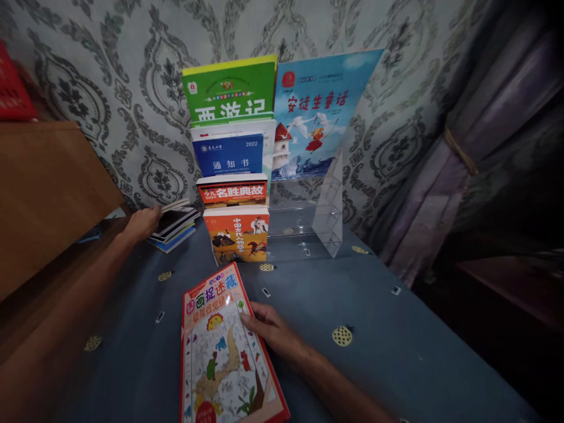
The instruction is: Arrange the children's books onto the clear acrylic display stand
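My right hand [267,326] grips the right edge of a red-bordered picture book [229,352], thumb on its cover. The book is tilted, in front of the display rack. At the far left, my left hand [147,223] is closed at the near edge of a small stack of books [178,223]; part of its fingers is hidden. Between and beyond my hands stands a clear tiered rack [328,217]. Its left column holds an orange book [238,235], a red-covered book [233,192], a blue booklet [229,155] and a green book [231,88]. A light-blue storybook [321,117] leans at the top right.
A blue cloth [308,370] with pineapple prints covers the table. A brown box [48,194] stands on the left, with a red object [15,88] above it. Patterned wallpaper [163,76] rises behind. A tied curtain [458,153] hangs on the right.
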{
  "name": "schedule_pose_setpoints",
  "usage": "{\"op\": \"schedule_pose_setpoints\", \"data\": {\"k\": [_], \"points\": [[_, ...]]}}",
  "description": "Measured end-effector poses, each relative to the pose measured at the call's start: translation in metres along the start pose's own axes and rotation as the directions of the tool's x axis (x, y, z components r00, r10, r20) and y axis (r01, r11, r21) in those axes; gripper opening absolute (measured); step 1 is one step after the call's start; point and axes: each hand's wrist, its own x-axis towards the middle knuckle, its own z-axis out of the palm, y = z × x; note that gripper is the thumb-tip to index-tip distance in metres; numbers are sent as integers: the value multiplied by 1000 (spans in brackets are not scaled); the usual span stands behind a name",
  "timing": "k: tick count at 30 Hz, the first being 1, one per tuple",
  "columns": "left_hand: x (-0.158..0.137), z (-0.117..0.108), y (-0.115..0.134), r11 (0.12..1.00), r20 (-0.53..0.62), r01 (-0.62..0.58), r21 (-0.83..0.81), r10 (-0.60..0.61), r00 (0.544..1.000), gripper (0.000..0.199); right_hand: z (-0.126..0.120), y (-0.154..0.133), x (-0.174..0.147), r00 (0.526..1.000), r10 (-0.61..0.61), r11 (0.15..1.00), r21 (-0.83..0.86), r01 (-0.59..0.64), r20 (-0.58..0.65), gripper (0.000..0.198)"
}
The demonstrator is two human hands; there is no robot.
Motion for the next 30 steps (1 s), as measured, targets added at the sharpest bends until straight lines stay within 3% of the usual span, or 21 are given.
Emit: {"op": "schedule_pose_setpoints", "data": {"k": [12,17,19,21,23,27,30], "points": [[-22,38,24,997,0,-23,-74,23,1000,33,0,-1,-1,1000,8,1000,-7,-8,-3,59],[-52,50,34,986,-136,-51,-160,29,990,42,3,2,-3,999,-8,1000,1,8,-41,61],[-73,62,42,960,-256,-64,-272,-8,967,43,2,6,-2,999,-26,1000,-2,26,-39,63],[-98,79,53,881,-340,-109,-461,-62,938,44,0,9,-1,998,-37,999,-1,37,-41,64],[-125,96,65,741,-317,-130,-659,-117,941,50,-2,11,1,997,-47,999,3,48,-57,64],[-175,112,84,340,0,100,-935,-283,959,61,0,10,1,997,-60,998,8,60,-50,65],[-200,106,95,122,199,238,-963,-267,943,69,2,7,0,997,-54,999,-6,54,-59,64]]}}
